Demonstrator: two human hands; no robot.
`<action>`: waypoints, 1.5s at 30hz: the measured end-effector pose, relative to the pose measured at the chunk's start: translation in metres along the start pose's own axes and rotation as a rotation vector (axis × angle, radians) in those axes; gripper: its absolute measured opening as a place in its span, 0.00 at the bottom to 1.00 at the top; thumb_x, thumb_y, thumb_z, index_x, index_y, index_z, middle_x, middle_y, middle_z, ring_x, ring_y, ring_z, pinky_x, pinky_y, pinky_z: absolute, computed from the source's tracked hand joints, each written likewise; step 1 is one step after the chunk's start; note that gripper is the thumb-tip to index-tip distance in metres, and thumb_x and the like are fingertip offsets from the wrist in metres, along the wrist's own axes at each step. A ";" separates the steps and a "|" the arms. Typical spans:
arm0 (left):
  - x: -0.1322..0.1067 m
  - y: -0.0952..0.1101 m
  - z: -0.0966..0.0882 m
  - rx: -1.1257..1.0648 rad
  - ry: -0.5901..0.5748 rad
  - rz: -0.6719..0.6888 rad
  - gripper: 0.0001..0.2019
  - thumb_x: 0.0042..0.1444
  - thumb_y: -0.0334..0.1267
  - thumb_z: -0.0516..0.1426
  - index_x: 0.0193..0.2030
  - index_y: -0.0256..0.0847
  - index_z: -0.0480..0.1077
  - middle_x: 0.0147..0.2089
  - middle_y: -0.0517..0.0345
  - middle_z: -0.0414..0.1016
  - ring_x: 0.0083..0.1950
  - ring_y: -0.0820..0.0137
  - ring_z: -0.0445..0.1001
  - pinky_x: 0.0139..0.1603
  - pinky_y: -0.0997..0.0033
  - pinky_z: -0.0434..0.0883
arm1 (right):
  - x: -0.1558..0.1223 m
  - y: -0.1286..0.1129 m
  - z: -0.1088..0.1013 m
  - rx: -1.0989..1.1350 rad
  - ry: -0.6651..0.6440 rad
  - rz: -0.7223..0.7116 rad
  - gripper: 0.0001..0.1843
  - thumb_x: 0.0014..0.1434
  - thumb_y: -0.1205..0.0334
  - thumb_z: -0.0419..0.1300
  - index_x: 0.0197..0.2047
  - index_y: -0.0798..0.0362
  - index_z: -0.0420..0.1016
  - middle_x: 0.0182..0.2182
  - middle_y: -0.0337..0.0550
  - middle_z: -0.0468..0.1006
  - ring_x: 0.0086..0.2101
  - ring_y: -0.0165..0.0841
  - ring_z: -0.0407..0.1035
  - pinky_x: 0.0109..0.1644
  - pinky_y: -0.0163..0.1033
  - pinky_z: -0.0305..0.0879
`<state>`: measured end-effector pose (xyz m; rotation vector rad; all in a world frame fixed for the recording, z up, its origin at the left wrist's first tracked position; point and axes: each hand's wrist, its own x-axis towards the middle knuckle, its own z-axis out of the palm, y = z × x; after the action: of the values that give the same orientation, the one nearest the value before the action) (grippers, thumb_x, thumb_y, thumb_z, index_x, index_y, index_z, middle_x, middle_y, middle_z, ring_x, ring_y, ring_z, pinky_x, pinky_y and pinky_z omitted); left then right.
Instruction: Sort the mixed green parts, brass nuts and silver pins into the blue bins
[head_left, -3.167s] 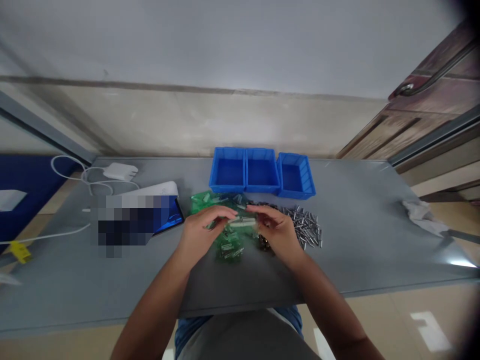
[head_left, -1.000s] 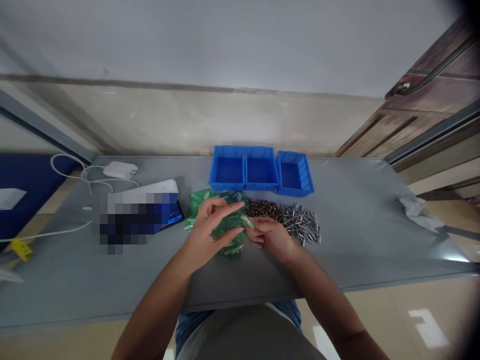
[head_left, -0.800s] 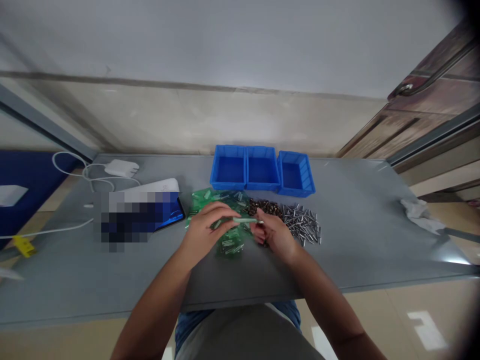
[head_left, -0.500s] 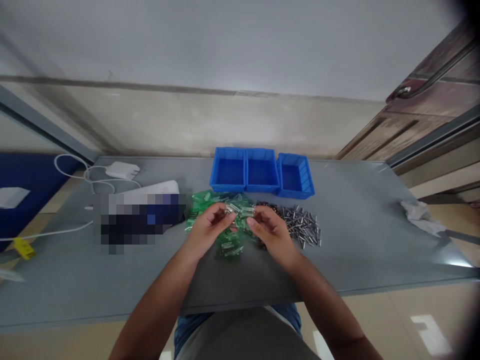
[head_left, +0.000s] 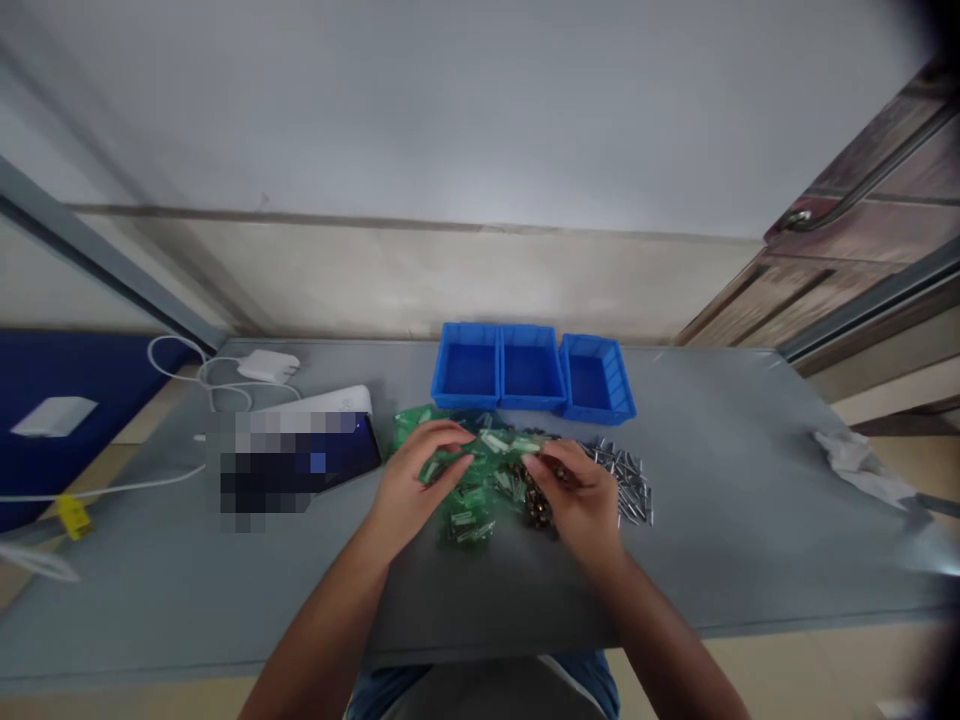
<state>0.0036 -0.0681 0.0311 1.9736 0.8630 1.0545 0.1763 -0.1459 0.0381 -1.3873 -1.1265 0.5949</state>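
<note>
On bench (head_left: pixel 720 570) — L hand (head_left: pixel 416 480), R hand (head_left: pixel 577 495) over green pkts (head_left: pixel 469 525) — print illegible.

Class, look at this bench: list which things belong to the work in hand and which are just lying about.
In the work: left hand, right hand, green packets, brown parts, silver pins, blue bins.

Lying about: charger, blurred tablet, cloth.
</note>
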 end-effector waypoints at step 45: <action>-0.021 -0.009 0.011 0.352 -0.584 0.053 0.09 0.49 0.25 0.56 0.37 0.41 0.67 0.52 0.52 0.59 0.54 0.62 0.61 0.51 0.60 0.63 | 0.014 0.039 0.012 -0.003 -0.218 0.237 0.07 0.50 0.66 0.53 0.35 0.52 0.68 0.27 0.39 0.72 0.29 0.31 0.68 0.33 0.36 0.62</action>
<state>0.0019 -0.0837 0.0107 2.4243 0.6986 0.3138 0.1820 -0.1222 0.0031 -1.4962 -1.1410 0.9330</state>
